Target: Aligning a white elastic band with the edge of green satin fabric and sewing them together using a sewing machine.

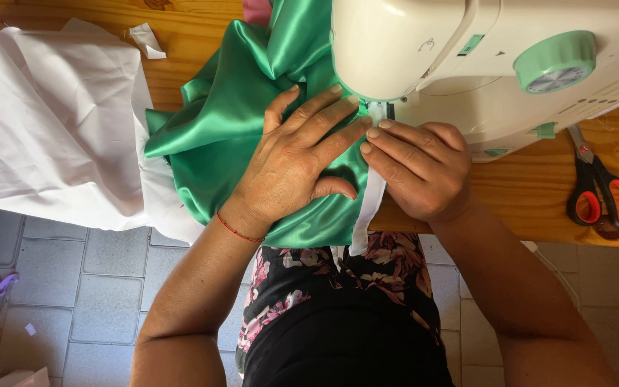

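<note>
1. Labels and markings first: the white sewing machine (pixel 467 50) has a small mint-green rectangular tag on its front near the top, a little dark squiggle mark left of it, and a round mint-green dial (pixel 554 61) with a pale face on the right. There's also a row of small dots past the dial, too small to make out.
2. The left hand (pixel 296 161) lies flat and spread open on the green satin fabric (pixel 231 122), fingers pointing up and to the right toward the needle area, pressing the cloth down rather than gripping it. It has a thin red string bracelet (pixel 238 231) on the wrist.
3. The right hand (pixel 417 168) is curled, fingertips pointing left and touching a white strip (pixel 368 208) along the satin's edge, right by the left fingertips. Can't tell if it's actually pinching it.
4. The satin sits bunched on the wooden table (pixel 524 201), under the machine head. The white strip's long axis runs from the needle area down toward the person, hanging off the table edge.
5. There's white cloth (pixel 51 122) piled to the left, and red-handled scissors (pixel 600 190) to the far right, blades pointing up and away.
</note>
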